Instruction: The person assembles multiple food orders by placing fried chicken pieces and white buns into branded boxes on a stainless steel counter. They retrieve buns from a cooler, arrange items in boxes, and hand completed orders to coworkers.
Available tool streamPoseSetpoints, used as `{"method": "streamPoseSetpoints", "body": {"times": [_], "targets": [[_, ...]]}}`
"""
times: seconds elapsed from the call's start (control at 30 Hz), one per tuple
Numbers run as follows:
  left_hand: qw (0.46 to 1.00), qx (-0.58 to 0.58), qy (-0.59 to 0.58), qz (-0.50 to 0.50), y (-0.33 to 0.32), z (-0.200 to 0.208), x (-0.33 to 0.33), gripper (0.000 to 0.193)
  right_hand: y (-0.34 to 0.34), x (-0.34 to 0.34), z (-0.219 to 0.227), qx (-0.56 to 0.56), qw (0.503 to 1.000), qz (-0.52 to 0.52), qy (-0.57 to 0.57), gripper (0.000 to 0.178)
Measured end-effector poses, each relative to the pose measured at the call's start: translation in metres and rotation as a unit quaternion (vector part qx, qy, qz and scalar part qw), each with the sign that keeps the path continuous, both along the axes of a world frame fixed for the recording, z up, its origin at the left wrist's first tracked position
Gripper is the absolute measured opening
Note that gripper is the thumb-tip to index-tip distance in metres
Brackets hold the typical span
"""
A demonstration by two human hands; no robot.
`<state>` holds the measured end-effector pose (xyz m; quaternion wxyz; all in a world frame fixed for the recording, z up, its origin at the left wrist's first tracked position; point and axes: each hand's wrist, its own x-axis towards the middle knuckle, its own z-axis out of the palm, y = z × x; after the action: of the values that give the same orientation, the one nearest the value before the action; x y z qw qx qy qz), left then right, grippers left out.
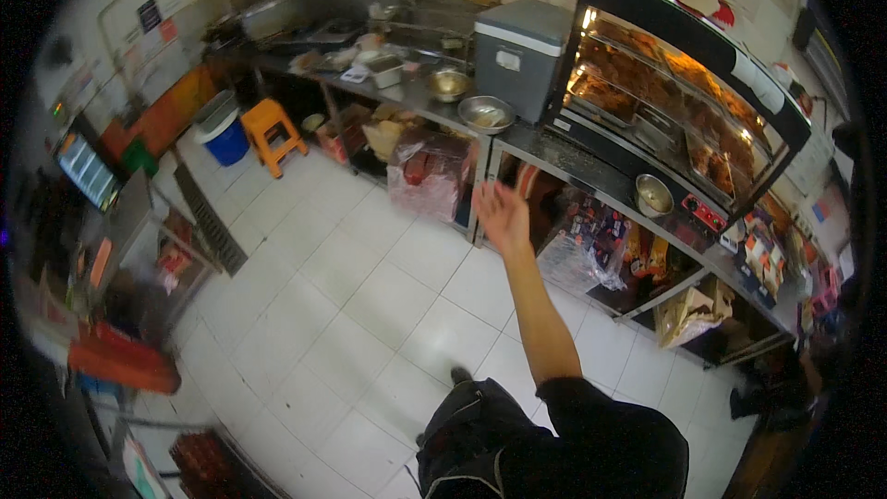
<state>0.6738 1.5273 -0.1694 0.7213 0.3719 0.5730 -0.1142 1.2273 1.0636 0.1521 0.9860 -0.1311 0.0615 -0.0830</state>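
Note:
My right hand reaches forward at the end of a bare forearm, palm up, its fingers stretched and apart. Nothing shows in it. It appears in front of the steel counter, close to the post between two lower shelves; whether it touches the counter I cannot tell. Beyond the fingers, a metal bowl stands on the counter beside a grey cooler box. Under the counter, to the hand's left, lies a large clear plastic bag with reddish packs. My left hand is out of the picture.
A lit glass warming cabinet with browned food stands on the right, a small bowl before it. An orange stool and a blue bin stand far left. White floor tiles stretch below. Another person's dark shoe shows lower right.

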Motion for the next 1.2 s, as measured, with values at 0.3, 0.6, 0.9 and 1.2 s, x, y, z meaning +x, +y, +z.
{"method": "streamPoseSetpoints", "body": {"times": [0.3, 0.6, 0.9, 1.2], "targets": [[0.975, 0.194, -0.034, -0.104, 0.096, 0.026, 0.318, 0.055, -0.145, 0.375, 0.122, 0.028, 0.957, -0.273, -0.097, 0.056], [0.948, 0.045, -0.115, -0.295, -0.082, 0.075, 0.575, 0.055, -0.202, 0.509, 0.140, 0.017, 0.889, -0.457, 0.010, 0.049], [0.920, 0.072, -0.116, -0.367, -0.112, 0.111, 0.745, 0.054, -0.187, 0.512, 0.150, 0.043, 0.874, -0.480, 0.057, 0.057], [0.908, 0.024, -0.083, -0.411, -0.119, 0.100, 0.832, 0.052, -0.183, 0.544, 0.168, -0.256, 0.789, -0.536, 0.157, 0.050]]}}
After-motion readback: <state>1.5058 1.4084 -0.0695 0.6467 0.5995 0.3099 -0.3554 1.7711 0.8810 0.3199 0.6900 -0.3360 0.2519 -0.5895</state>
